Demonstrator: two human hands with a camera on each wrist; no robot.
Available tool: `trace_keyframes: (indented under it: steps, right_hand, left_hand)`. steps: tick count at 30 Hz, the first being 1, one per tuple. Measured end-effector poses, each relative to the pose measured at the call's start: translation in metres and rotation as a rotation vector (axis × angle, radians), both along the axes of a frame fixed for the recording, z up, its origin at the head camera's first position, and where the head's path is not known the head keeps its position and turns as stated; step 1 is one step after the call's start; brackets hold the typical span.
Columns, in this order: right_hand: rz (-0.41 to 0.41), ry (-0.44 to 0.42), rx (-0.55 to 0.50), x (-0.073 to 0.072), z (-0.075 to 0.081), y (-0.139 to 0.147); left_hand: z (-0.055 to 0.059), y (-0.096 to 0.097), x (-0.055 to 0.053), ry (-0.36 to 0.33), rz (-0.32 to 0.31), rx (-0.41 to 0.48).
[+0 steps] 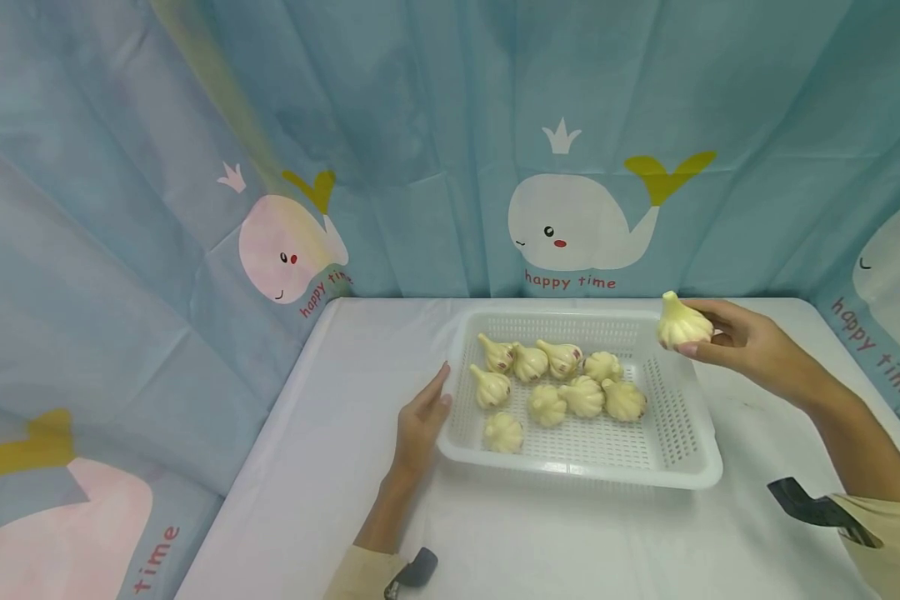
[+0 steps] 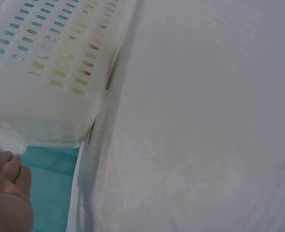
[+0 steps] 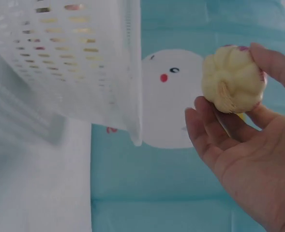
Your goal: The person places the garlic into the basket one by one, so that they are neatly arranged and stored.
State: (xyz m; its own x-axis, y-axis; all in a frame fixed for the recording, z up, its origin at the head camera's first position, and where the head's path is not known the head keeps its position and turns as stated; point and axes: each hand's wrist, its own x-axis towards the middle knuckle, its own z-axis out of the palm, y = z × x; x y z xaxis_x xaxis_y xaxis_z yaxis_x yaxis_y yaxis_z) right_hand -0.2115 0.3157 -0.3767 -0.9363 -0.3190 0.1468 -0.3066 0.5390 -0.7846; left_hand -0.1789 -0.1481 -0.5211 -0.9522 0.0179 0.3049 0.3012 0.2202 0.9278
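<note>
A white plastic basket (image 1: 570,471) with slotted walls sits on the table, and several garlic bulbs (image 1: 585,396) lie in its left and middle parts. Beside the basket's left rim is my left hand (image 1: 416,425), its fingers and thumb at the outer edge with no finger seen over the rim. In the left wrist view its fingers (image 2: 10,169) are loosely bent just by the rim. Above the basket's back right corner, my right hand (image 1: 750,346) pinches one garlic bulb (image 1: 682,323) between thumb and fingers. The right wrist view shows that bulb's root end (image 3: 227,92).
White cloth covers the table (image 1: 345,417). A blue curtain (image 1: 435,167) printed with whales hangs along the back and both sides, close to the table edges. Dark straps (image 1: 416,571) are worn at both sleeves.
</note>
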Motion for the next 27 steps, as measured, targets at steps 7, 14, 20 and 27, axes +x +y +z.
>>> trace_keyframes:
  steps: [7,14,20,27]
  right_hand:
    - [0.049,0.006,-0.011,-0.007,0.009,-0.012]
    - [0.063,-0.024,-0.05,-0.012,0.015,-0.024]
    - [0.114,-0.039,-0.124,-0.02,0.019,-0.038]
    - [0.145,-0.075,-0.13,-0.029,0.019,-0.052]
  left_hand:
    - [0.0,0.0,0.0,0.001,0.002,0.004]
    - [0.002,0.001,0.001,-0.005,-0.003,0.008]
    - [0.003,0.001,0.0,-0.011,0.012,0.01]
    - [0.001,0.001,-0.001,-0.011,-0.001,0.016]
